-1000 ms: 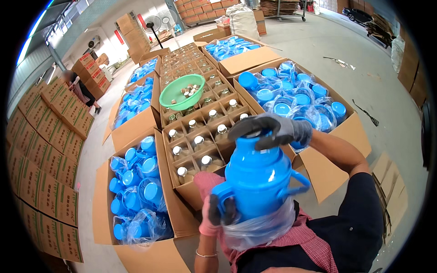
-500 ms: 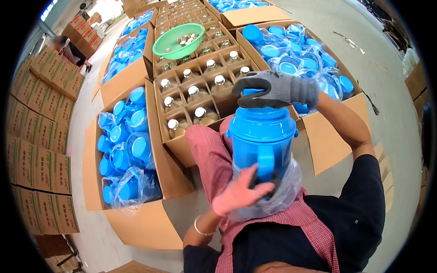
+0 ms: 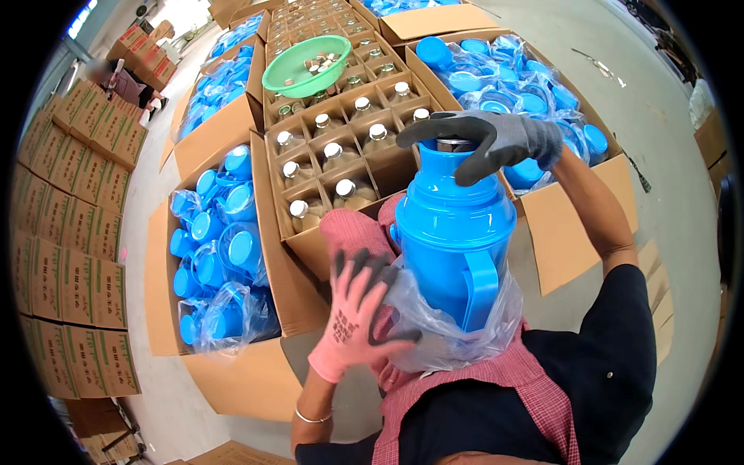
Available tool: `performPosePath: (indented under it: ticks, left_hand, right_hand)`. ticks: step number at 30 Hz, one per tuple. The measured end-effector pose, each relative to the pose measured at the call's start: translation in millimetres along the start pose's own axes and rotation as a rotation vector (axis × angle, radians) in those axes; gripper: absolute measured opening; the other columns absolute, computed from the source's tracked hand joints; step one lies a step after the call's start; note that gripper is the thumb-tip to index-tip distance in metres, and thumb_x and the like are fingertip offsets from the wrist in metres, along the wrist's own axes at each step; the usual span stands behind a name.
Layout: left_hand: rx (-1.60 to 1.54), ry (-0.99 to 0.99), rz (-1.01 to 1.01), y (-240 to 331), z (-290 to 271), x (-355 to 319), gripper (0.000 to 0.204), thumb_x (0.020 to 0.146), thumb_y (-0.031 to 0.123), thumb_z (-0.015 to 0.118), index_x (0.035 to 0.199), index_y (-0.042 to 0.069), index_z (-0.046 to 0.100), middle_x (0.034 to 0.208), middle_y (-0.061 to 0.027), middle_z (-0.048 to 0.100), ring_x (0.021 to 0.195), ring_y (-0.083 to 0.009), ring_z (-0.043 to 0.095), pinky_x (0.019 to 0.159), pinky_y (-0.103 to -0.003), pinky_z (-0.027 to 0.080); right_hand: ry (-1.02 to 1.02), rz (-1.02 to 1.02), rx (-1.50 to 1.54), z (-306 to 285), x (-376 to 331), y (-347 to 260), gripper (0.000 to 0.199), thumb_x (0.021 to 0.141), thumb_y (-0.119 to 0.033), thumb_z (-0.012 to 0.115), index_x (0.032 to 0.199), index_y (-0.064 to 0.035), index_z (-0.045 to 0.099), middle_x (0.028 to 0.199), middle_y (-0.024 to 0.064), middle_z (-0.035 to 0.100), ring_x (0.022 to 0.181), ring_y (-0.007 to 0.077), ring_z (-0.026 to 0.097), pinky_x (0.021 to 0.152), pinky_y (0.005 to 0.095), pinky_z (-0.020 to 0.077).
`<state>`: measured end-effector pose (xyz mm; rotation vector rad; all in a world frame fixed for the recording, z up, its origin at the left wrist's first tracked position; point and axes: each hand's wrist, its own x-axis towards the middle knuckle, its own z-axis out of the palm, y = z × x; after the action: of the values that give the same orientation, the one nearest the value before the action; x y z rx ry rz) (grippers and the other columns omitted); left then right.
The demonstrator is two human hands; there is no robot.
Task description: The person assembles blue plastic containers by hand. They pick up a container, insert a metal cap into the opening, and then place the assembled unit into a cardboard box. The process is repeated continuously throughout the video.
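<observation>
The largest thing is the divided carton (image 3: 310, 254) at 11 o'clock from the person's lap, white-capped bottles (image 3: 336, 161) standing in its nearest cells. Two open cartons of bagged blue jugs flank it, the left carton (image 3: 240, 385) at 9 o'clock and the right carton (image 3: 577, 226) at 1 o'clock. In the middle, over the red-checked apron (image 3: 496, 370), stands the blue jug (image 3: 446, 263), close to upright, its long axis running from the neck at 12 o'clock to the base at 6. A clear plastic bag (image 3: 442, 353) is gathered around its lower part. The right hand (image 3: 490, 143), in a grey glove, is nearer the neck: the body lies between 6 and 7 o'clock from it, and its grip curls in a C around the neck, though how firmly it closes cannot be told. The left hand (image 3: 353, 319), in a pink glove with dark fingertips, is nearer the base; its grip is loose, fingers spread, thumb over the bag's near edge, with the jug's body at 2 o'clock. Smaller, the jug's handle (image 3: 482, 288) sits at 5 o'clock on the body, apart from both hands. Smallest is the metallic ring (image 3: 453, 145) at the mouth, framed by the right thumb and fingers.
</observation>
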<state>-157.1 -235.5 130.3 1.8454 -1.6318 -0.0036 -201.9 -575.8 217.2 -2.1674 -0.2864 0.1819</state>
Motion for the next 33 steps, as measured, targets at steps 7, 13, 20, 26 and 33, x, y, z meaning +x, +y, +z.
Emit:
performPosePath:
  ticks: [7,13,20,26,33]
  left_hand:
    - [0.254,0.019,0.677,39,-2,82,0.027,0.08,0.023,0.057,0.105,0.013,0.061,0.121,-0.0076,0.056,0.114,-0.0304,0.05,0.105,-0.052,0.033]
    - [0.432,-0.53,0.642,75,28,127,0.021,0.079,0.017,0.052,0.093,0.003,0.059,0.099,-0.0159,0.06,0.104,-0.0302,0.057,0.104,-0.045,0.038]
    - [0.435,-0.638,0.598,76,26,124,0.021,0.078,0.017,0.053,0.092,0.003,0.061,0.084,-0.0123,0.062,0.086,-0.0288,0.061,0.1,-0.044,0.041]
    - [0.586,-0.676,0.605,77,32,119,0.02,0.076,0.017,0.055,0.091,0.005,0.062,0.081,-0.0067,0.061,0.082,-0.0211,0.061,0.09,-0.04,0.048]
    - [0.268,-0.474,0.432,35,-4,129,0.012,0.068,0.012,0.06,0.08,0.009,0.061,0.079,-0.0084,0.061,0.08,-0.0247,0.062,0.083,-0.039,0.048]
  right_hand:
    - [0.037,-0.523,0.009,34,33,-21,0.042,0.082,-0.024,0.071,0.118,-0.0056,0.061,0.113,0.0115,0.059,0.103,0.02,0.057,0.088,0.0326,0.0448]
    - [0.207,-0.143,-0.413,62,46,-36,0.035,0.084,-0.041,0.061,0.098,-0.0091,0.063,0.102,0.017,0.062,0.086,0.0361,0.062,0.079,0.0434,0.0498]
    - [0.042,-0.407,-0.103,46,47,-34,0.056,0.083,-0.04,0.068,0.123,-0.003,0.055,0.113,0.0152,0.061,0.109,0.0249,0.058,0.091,0.036,0.0472]
    - [-0.108,-0.399,0.258,56,48,-37,0.052,0.085,-0.027,0.068,0.127,-0.0021,0.053,0.124,0.014,0.056,0.11,0.024,0.059,0.096,0.0368,0.0504]
    - [0.301,-0.476,-0.08,48,54,-6,0.063,0.086,-0.028,0.069,0.139,-0.0064,0.043,0.126,0.015,0.057,0.118,0.0226,0.055,0.092,0.0345,0.0477]
